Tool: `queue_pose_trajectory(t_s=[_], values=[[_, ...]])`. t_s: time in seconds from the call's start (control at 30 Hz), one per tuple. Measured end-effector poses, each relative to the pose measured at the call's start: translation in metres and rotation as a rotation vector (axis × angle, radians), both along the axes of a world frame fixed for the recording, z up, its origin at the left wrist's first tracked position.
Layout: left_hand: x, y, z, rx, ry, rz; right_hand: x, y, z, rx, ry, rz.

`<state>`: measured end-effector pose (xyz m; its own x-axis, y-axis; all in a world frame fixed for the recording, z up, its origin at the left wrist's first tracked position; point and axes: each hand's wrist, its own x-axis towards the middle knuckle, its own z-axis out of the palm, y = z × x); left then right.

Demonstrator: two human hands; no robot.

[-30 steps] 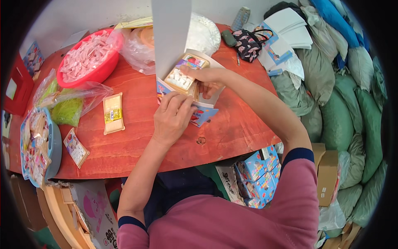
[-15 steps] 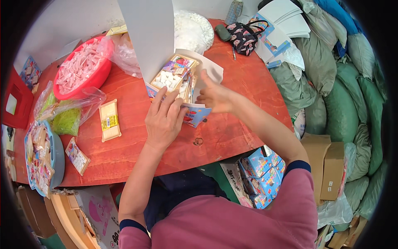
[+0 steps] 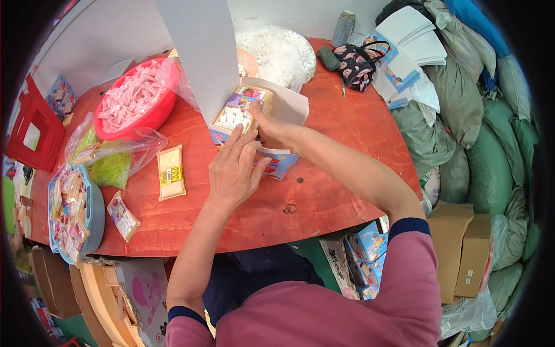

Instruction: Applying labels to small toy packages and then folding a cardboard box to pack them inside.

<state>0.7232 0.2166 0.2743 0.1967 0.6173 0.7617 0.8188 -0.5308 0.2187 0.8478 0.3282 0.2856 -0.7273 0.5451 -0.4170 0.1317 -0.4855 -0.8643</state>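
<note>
A blue printed carton (image 3: 278, 163) stands on the red table with its tall white flap (image 3: 202, 58) raised. Clear snack packs (image 3: 234, 117) with white marshmallow-like pieces and pale wafer edges are stacked inside it. My left hand (image 3: 231, 173) grips the carton's near left side, fingers at the rim and thumb by the front wall. My right hand (image 3: 276, 132) reaches into the carton from the right and is closed against the packs. Its thumb lies along their edge; the other fingers are mostly hidden.
Left stand a red basin (image 3: 160, 117) of pink strips, a bag of green strips (image 3: 110, 172), a blue basket (image 3: 97, 217) of packs and a red stool (image 3: 36, 130). Two packs lie loose nearby. A white heap (image 3: 277, 55) and a handbag (image 3: 355, 68) sit behind; sacks (image 3: 491, 156) fill the right.
My right hand has moved left, from open beside the packs to pressed on them. My left thumb has spread away from its fingers. The whole view has shifted slightly.
</note>
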Motion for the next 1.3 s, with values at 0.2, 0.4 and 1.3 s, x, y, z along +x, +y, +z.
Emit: queue_pose_trajectory(t_s=[0.2,0.4,1.3], values=[[-0.015,-0.005,-0.001,-0.041,0.002,-0.012,0.006,0.002,0.028,0.192,-0.502,0.079],[-0.017,-0.023,-0.001,0.147,0.040,0.063,0.044,-0.042,0.088,1.359,-0.539,-0.343],[-0.074,-0.166,-0.052,-0.362,-0.423,0.298,-0.360,-0.175,-0.026,1.508,-0.817,0.645]])
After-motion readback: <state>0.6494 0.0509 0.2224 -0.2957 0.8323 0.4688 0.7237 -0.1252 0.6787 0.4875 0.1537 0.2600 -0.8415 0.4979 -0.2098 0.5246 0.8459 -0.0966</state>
